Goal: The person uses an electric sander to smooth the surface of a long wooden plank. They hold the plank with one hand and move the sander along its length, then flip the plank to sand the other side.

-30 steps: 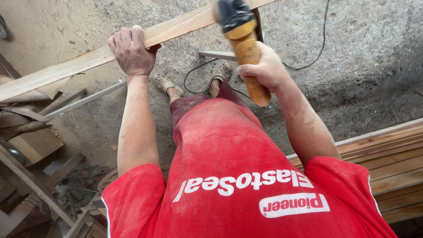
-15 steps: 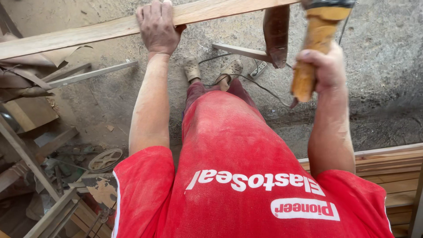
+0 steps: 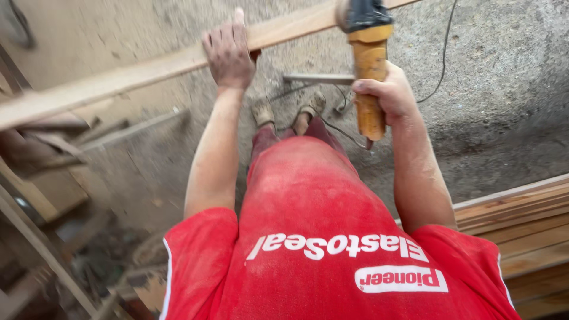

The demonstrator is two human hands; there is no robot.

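Head view: left hand flat on plank; right hand grip closed round grinder.

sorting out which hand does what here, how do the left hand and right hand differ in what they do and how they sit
The left hand lies palm-down on the long wooden plank, fingers spread over its top; the right hand is closed in a fist around the yellow handle of the power tool. The left hand is farther from the body; the right hand is nearer. Both arms are bare and reach forward.
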